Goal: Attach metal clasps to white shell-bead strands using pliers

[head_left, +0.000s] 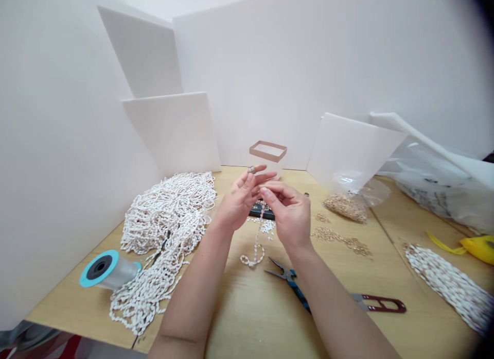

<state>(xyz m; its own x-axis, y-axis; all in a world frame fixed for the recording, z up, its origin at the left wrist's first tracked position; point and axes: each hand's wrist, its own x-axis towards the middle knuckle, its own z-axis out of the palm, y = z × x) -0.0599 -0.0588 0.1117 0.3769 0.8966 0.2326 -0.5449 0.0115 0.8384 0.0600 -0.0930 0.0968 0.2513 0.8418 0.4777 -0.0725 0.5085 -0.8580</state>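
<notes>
Forearms [196, 292], strand [257, 239], bagged tan bits [346, 207]

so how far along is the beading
Probably done: the flat bundle of white beaded strands and the large white strand heap, already strung. In hand: a short pale beaded strand, hanging from the pinching right hand beside the left hand. Apparently left: loose gold-coloured pieces and small white beads. Total target can't be told.

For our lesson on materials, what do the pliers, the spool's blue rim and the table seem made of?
Pliers: metal, from the dull grey jaws; blue grips, perhaps plastic or rubber.
Blue rim: smooth, evenly coloured, probably plastic.
Table: satin, pale yellowish, faintly streaked; wood or laminate.
</notes>
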